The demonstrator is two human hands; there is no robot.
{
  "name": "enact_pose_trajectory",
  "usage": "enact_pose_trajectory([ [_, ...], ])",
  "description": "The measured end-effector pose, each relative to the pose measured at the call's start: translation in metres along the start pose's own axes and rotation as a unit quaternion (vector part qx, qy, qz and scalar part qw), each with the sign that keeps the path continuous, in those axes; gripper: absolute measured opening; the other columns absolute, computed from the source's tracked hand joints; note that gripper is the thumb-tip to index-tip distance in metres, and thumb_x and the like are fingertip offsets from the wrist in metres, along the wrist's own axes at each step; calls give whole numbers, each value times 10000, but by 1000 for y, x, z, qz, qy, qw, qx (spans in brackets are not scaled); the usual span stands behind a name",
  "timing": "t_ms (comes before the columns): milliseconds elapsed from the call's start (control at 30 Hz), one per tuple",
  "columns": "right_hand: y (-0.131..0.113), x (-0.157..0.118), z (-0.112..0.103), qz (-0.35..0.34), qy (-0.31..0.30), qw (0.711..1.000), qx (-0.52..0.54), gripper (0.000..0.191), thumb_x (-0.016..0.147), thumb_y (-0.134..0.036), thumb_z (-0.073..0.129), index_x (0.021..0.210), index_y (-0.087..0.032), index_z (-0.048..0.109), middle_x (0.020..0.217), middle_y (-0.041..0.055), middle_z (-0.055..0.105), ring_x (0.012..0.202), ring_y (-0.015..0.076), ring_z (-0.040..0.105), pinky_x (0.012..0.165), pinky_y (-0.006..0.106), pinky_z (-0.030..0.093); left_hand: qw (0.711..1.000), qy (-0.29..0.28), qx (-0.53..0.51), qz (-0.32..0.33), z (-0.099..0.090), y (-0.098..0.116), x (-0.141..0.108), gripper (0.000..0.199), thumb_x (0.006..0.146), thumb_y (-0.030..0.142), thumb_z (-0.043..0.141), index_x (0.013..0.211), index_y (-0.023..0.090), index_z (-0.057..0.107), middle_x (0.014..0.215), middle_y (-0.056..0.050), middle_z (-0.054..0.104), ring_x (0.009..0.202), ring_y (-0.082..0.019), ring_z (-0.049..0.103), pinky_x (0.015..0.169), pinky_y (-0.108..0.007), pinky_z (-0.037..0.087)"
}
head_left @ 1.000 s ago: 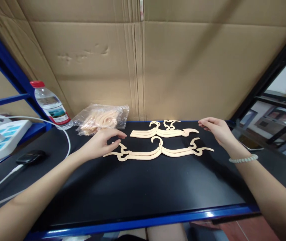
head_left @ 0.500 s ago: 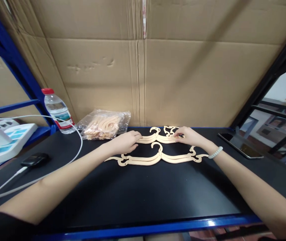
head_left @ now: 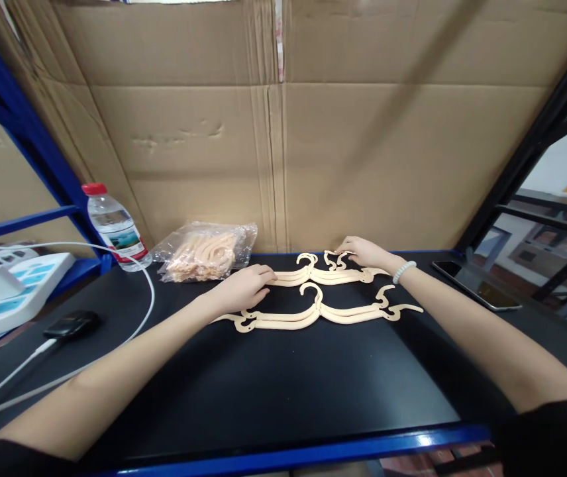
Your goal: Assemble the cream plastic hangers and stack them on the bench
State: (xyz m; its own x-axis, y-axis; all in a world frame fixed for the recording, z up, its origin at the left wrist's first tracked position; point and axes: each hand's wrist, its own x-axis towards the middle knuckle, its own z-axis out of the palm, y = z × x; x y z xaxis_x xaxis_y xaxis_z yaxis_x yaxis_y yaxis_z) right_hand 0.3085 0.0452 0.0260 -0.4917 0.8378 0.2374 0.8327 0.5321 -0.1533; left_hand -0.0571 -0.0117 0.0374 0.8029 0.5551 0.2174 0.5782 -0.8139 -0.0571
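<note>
Two beige hangers lie one behind the other on the black tabletop, the front hanger (head_left: 286, 321) fully in view apart from its left tip region. My left hand (head_left: 248, 286) rests at the left end of the rear hanger (head_left: 336, 275), covering that end; its fingers are bent and what they grip is hidden. Behind the rear hanger are small curved beige pieces (head_left: 333, 262). My right hand (head_left: 363, 252), with a pale bead bracelet at the wrist, has its fingertips at these pieces, fingers pressed together.
A clear bag of beige parts (head_left: 204, 252) lies at the back left beside a water bottle (head_left: 119, 228). Further left are a power strip (head_left: 30, 285), a black charger (head_left: 72, 321) and white cables. A phone (head_left: 475, 285) lies at the right. Cardboard (head_left: 387, 152) stands behind.
My right hand has left the right end of the rear hanger and moved back and left to the small pieces. My left hand has shifted slightly left. The view has shifted a little.
</note>
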Motion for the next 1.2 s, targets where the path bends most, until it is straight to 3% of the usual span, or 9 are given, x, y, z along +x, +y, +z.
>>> enact_pose_trajectory([
  [333, 6, 1, -3, -36, -43, 997, -52, 121, 766, -82, 661, 719, -182, 711, 928, 98, 627, 882, 238, 575, 745, 326, 449, 1000, 5, 1, -1, -10, 10, -5, 281, 889, 122, 477, 1128, 128, 624, 1197, -146, 636, 1095, -269, 611, 931, -396, 511],
  [467, 12, 1, -22, -31, -21, 998, -51, 132, 737, -83, 682, 650, -181, 665, 845, 64, 602, 789, 199, 561, 696, 299, 434, 999, 38, -29, 13, -16, 13, -5, 281, 907, 147, 449, 1124, 135, 627, 1173, -147, 649, 1076, -267, 614, 920, -410, 507],
  [567, 4, -2, -48, -30, 33, 998, -46, 134, 770, -117, 662, 648, -173, 649, 821, 55, 569, 718, 179, 540, 680, 313, 431, 987, 74, -140, -8, -23, 19, -4, 255, 908, 213, 495, 1111, 157, 640, 1123, -121, 676, 1038, -250, 627, 922, -412, 497],
  [633, -16, -7, -64, -42, 79, 995, -36, 118, 818, -166, 644, 702, -178, 661, 825, 49, 557, 738, 181, 545, 706, 324, 438, 951, 83, -289, -68, -29, 28, -2, 244, 891, 278, 559, 1083, 161, 657, 1089, -106, 698, 1005, -239, 646, 921, -407, 499],
  [667, -31, -10, -69, -55, 98, 993, -29, 113, 849, -197, 629, 743, -187, 668, 838, 44, 557, 756, 177, 546, 725, 321, 442, 912, 78, -387, -107, -31, 35, -1, 246, 884, 309, 584, 1058, 157, 667, 1088, -108, 705, 1001, -234, 655, 919, -398, 505],
  [800, -107, -24, -69, -236, 200, 951, 25, 206, 955, -193, 509, 806, -208, 651, 800, 32, 555, 791, 173, 525, 703, 300, 430, 665, 24, -720, -197, -37, 63, 2, 354, 850, 354, 676, 1126, 134, 661, 1129, -143, 707, 948, -199, 686, 895, -352, 522],
  [900, -151, -29, -54, -311, 227, 923, -1, 262, 983, -190, 452, 787, -191, 625, 790, 43, 552, 731, 164, 484, 630, 288, 394, 570, -14, -797, -200, -37, 78, 2, 346, 751, 248, 792, 1060, 123, 701, 1017, -108, 734, 828, -134, 688, 837, -260, 530],
  [1033, -163, -27, -36, -307, 232, 923, -18, 280, 974, -110, 404, 830, -190, 630, 785, 43, 564, 723, 169, 477, 636, 293, 389, 541, -13, -810, -225, -32, 84, -2, 248, 655, 164, 854, 852, 109, 715, 721, -38, 722, 646, -81, 657, 705, -178, 532],
  [1200, -127, -28, -14, -113, 155, 981, 40, 350, 897, -12, 435, 1187, -152, 574, 924, 74, 633, 874, 202, 553, 787, 337, 452, 569, 118, -758, -294, -24, 70, -14, 231, 658, 156, 854, 788, 117, 666, 764, -63, 751, 729, -117, 711, 715, -169, 550],
])
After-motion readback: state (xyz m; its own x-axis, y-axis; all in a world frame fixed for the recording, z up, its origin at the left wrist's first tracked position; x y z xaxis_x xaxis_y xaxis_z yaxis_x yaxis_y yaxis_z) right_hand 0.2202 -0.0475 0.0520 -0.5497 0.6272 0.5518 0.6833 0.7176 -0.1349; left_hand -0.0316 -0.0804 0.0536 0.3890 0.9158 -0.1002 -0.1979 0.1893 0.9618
